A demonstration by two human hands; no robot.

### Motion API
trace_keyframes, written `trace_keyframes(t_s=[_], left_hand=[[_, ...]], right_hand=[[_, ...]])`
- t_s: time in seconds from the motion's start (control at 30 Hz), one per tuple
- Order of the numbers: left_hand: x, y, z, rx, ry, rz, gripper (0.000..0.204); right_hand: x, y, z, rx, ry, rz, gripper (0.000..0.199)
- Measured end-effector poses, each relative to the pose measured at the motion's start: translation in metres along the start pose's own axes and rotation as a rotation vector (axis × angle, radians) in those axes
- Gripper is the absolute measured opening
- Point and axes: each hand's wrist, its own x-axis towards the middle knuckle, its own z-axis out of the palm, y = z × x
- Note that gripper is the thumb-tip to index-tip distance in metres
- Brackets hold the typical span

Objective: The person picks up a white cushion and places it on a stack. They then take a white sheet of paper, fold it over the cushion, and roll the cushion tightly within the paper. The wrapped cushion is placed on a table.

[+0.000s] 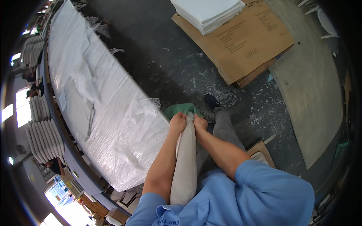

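At frame centre, your left hand (178, 121) and right hand (200, 122) are clenched around the top of the soft, light-looking grey cushion (184, 165), gripped near its end beside the plastic-wrapped worktop (94, 86).

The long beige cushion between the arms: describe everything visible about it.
The beige cushion is a long, narrow, stuffed fabric piece, plain and off-white, lying lengthwise between the person's forearms. Its near end rests against the blue shirt. The left hand and right hand grip its far end, beside something green that it partly hides.
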Motion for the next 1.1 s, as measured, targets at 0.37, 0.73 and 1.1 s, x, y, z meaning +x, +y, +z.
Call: trace_keyframes(t_s=[0.37, 0.73, 1.1], left_hand=[[0.012, 0.012, 0.031, -0.114, -0.069, -0.203, 0.032], [0.041, -0.003, 0.050, -0.036, -0.023, -0.137, 0.029], [-0.135, -0.049, -0.052, -0.563, 0.236, -0.135, 0.032]], right_hand=[[0.067, 0.027, -0.007, -0.598, 0.033, -0.019, 0.046], [0.106, 0.048, 0.007, -0.945, -0.052, -0.297, 0.043], [0.066, 0.036, -0.020, -1.330, -0.201, -0.704, 0.049]])
